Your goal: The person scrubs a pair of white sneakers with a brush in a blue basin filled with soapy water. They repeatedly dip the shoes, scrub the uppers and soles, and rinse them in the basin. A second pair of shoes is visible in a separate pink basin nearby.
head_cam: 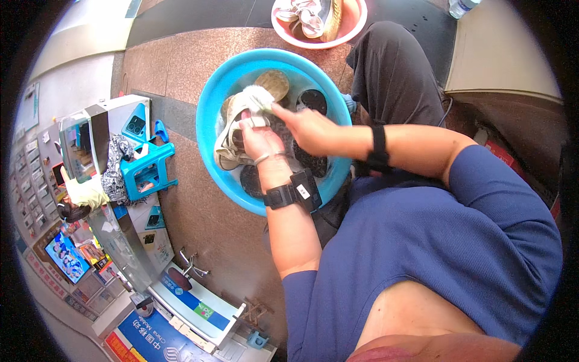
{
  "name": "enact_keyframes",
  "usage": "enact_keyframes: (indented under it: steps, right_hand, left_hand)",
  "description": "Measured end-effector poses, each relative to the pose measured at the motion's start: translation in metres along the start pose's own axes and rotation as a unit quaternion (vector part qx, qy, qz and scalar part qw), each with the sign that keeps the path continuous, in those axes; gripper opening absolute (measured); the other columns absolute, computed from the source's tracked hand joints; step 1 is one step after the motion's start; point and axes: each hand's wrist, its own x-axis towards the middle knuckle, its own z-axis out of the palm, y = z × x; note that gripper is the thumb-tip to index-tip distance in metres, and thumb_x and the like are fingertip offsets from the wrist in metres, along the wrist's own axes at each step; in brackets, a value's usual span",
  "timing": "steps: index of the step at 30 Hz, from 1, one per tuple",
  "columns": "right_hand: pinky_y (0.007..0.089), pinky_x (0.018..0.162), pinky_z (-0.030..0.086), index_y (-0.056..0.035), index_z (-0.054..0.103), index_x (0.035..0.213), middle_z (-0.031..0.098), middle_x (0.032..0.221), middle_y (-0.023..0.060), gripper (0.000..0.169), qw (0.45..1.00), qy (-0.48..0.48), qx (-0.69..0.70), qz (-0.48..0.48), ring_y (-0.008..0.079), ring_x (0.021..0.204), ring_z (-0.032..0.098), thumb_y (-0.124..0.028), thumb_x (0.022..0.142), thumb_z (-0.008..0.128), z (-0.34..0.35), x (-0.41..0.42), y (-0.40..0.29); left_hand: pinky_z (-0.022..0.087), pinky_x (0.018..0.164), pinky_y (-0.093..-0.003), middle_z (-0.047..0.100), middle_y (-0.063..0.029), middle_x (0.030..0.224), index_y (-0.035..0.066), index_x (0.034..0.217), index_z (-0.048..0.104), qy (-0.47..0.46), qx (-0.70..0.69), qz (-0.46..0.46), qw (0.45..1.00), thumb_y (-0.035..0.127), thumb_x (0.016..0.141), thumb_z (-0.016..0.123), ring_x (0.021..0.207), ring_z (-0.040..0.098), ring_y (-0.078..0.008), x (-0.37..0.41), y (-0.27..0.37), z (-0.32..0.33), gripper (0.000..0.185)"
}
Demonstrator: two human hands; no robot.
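A large blue plastic basin [212,181] stands before me with shoes in sudsy water. My left hand [264,142] grips a white and beige shoe [228,151] at its opening, above the basin's left side. My right hand [312,129] holds a brush with white bristles [258,98] against the upper part of this shoe; its handle is mostly hidden by my fingers. A tan shoe sole [273,83] faces up at the far side of the basin. Dark soles lie at the right, among them one sole [312,100], and another dark shoe [251,180] is partly hidden by my left arm.
Beyond the blue basin is a pink basin [353,34] with more shoes. A person [90,192] sits on a blue plastic stool [151,172] at a glass display counter to the left. A plastic bottle [461,7] stands far right. My right knee [393,68] is beside the basin.
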Motion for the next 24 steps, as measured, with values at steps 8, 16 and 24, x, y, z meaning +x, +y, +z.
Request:
enact_keyframes:
  steps: [8, 16, 24]
  right_hand:
    - [0.0502, 0.067, 0.05, -0.0094, 0.043, 0.129, 0.063, 0.08, 0.0256, 0.051, 1.0, 0.003, -0.002, 0.019, 0.042, 0.079, 0.063, -0.003, 0.079, 0.05, -0.013, 0.032, -0.006]
    - [0.0489, 0.07, 0.05, -0.0091, 0.048, 0.123, 0.065, 0.085, 0.021, 0.044, 0.994, -0.048, -0.094, -0.001, 0.0397, 0.082, 0.064, -0.008, 0.08, 0.055, -0.029, 0.035, -0.007]
    - [0.0472, 0.071, 0.052, -0.006, 0.053, 0.113, 0.065, 0.086, 0.0221, 0.033, 0.978, -0.127, -0.163, -0.019, 0.038, 0.081, 0.065, -0.015, 0.082, 0.057, -0.04, 0.018, -0.02]
  left_hand:
    - [0.037, 0.102, -0.0389, 0.048, -0.0188, 0.13, -0.008, 0.131, 0.038, 0.008, 0.051, 0.021, 0.998, 0.026, 0.101, 0.032, 0.12, 0.047, -0.0259, 0.004, -0.02, -0.018, 0.046]
    - [0.041, 0.097, -0.0383, 0.053, -0.0166, 0.125, -0.009, 0.126, 0.044, -0.02, 0.076, 0.011, 0.997, 0.023, 0.101, 0.036, 0.113, 0.052, -0.0248, 0.0, -0.037, -0.022, 0.041]
    - [0.043, 0.094, -0.0353, 0.055, -0.016, 0.122, -0.007, 0.122, 0.049, 0.02, 0.057, 0.031, 0.998, 0.018, 0.1, 0.038, 0.111, 0.054, -0.0235, 0.004, -0.049, -0.031, 0.035]
